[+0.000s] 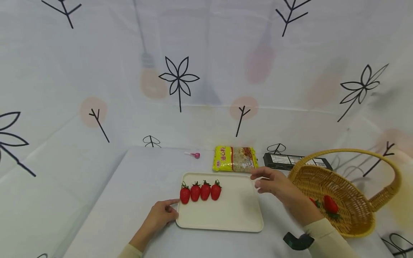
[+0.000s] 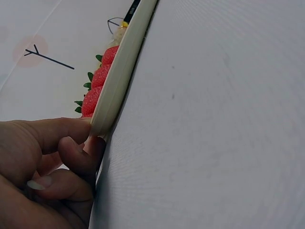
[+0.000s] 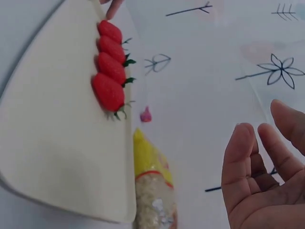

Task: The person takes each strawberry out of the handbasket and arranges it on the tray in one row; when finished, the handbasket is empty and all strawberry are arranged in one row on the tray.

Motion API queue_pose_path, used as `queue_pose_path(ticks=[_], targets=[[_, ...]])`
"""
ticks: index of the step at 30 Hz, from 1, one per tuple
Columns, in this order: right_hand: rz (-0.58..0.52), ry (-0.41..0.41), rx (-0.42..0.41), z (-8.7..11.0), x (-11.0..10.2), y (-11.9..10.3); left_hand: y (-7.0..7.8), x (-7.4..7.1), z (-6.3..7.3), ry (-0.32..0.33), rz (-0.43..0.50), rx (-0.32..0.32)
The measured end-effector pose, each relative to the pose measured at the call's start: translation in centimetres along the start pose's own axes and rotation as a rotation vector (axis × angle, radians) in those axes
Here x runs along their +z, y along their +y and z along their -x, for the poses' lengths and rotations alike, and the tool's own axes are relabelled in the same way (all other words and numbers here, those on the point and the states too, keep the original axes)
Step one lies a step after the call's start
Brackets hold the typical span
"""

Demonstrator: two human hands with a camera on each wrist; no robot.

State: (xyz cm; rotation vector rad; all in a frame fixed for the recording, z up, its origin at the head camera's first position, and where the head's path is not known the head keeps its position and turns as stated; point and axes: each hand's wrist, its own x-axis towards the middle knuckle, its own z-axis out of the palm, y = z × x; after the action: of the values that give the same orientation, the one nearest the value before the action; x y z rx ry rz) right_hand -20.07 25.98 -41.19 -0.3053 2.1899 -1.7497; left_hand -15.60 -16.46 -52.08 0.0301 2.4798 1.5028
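A row of several red strawberries [image 1: 195,192] with green leaves lies along the left part of a cream tray [image 1: 226,218]. My left hand [image 1: 161,214] grips the tray's left edge; in the left wrist view, one finger [image 2: 66,131] meets the rim and others curl beside and below it. Over the tray's upper right corner, my right hand [image 1: 274,184] hovers with loosely bent, parted fingers and nothing between them, as the right wrist view also shows. To its right stands a wicker basket [image 1: 358,204] with a tall handle and red strawberries [image 1: 330,204] inside.
Behind the tray lie a yellow bag of pasta [image 1: 235,158], a small pink lollipop [image 1: 195,155] and a long black box [image 1: 280,161]. The basket's handle arches beside my right forearm. A white patterned cloth [image 1: 206,89] hangs at the back of the table.
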Motion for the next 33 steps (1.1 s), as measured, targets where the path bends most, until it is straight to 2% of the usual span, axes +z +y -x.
queue_pose_path(ticks=[6, 12, 15, 17, 22, 26, 33], targets=[[-0.016, 0.051, -0.026, 3.4, -3.9, 0.1, -0.2, 0.1, 0.0, 0.007, 0.002, -0.018], [-0.111, -0.009, -0.167, 6.4, -8.9, 0.9, -0.2, 0.1, -0.1, 0.016, -0.008, -0.021], [-0.099, -0.040, -0.185, 7.4, -11.2, 1.3, -0.2, 0.1, -0.1, 0.016, -0.013, -0.029], [-0.066, -0.036, -0.161, 7.9, -12.6, 1.6, -0.3, 0.0, -0.1, 0.018, -0.013, -0.030], [0.085, 0.025, -0.027, 8.6, -15.7, 2.2, -0.3, 0.0, 0.0, 0.019, -0.010, -0.021], [0.197, 0.043, 0.058, 9.0, -18.1, 2.8, -0.2, 0.1, 0.0, 0.014, -0.007, -0.026], [0.318, 0.054, 0.197, 8.6, -20.6, 3.3, -0.3, 0.2, -0.2, 0.019, -0.009, -0.022]])
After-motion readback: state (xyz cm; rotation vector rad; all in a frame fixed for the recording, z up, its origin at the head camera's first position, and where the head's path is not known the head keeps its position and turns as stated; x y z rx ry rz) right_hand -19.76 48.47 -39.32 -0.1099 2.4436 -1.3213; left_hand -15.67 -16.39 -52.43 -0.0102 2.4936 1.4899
